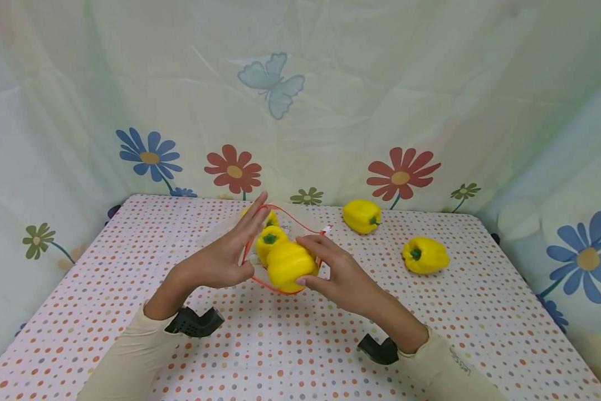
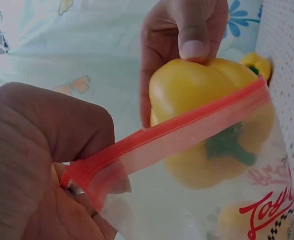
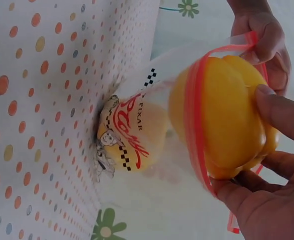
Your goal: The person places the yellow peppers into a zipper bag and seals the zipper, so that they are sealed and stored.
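Note:
My right hand (image 1: 342, 275) grips a yellow bell pepper (image 1: 291, 267) by its bottom end, thumb on one side and fingers on the other. The pepper is partway through the mouth of a clear zip bag (image 3: 194, 115), its green stem pointing down inside. At the opposite side of the mouth, my left hand (image 1: 220, 253) pinches the red zip edge (image 2: 172, 120) between thumb and fingers, holding the bag wide. Lower in the bag lies another yellow bell pepper (image 3: 144, 130), behind red lettering and printed figures. One more yellow pepper (image 1: 272, 219) shows partly behind the left fingers.
Two yellow bell peppers lie on the table to the right, one farther back (image 1: 362, 216) and one nearer the right side (image 1: 425, 255). A dotted cloth covers the table (image 1: 260, 345). A flower-print curtain (image 1: 320, 122) stands behind it and along both sides.

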Demonstrator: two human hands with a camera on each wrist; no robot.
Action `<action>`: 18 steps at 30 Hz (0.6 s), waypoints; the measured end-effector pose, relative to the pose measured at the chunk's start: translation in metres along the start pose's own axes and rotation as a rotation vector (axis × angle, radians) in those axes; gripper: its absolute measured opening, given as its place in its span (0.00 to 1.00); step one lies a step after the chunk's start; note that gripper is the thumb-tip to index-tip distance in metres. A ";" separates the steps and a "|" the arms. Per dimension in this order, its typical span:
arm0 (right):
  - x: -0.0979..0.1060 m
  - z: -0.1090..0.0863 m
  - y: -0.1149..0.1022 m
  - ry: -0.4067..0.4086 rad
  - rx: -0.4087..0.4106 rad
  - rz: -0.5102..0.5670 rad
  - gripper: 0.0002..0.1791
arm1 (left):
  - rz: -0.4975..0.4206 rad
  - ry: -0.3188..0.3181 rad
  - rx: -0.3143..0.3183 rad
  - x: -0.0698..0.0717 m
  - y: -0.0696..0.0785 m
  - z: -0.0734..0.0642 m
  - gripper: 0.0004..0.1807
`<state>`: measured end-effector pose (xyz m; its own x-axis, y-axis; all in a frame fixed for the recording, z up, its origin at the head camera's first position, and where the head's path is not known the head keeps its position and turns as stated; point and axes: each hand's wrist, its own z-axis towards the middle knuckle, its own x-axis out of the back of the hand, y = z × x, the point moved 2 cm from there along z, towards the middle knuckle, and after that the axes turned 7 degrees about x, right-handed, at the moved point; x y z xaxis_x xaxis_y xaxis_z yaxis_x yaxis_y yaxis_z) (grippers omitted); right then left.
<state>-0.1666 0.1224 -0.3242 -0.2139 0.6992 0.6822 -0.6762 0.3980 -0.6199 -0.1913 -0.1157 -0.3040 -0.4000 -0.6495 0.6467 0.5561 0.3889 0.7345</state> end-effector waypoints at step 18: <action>-0.002 0.003 0.001 0.023 -0.096 -0.058 0.37 | 0.049 -0.009 -0.002 0.000 0.000 -0.002 0.56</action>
<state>-0.1695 0.1196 -0.3249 -0.1597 0.6863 0.7096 -0.6161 0.4923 -0.6149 -0.1901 -0.1169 -0.3037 -0.3785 -0.6237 0.6840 0.5766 0.4192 0.7013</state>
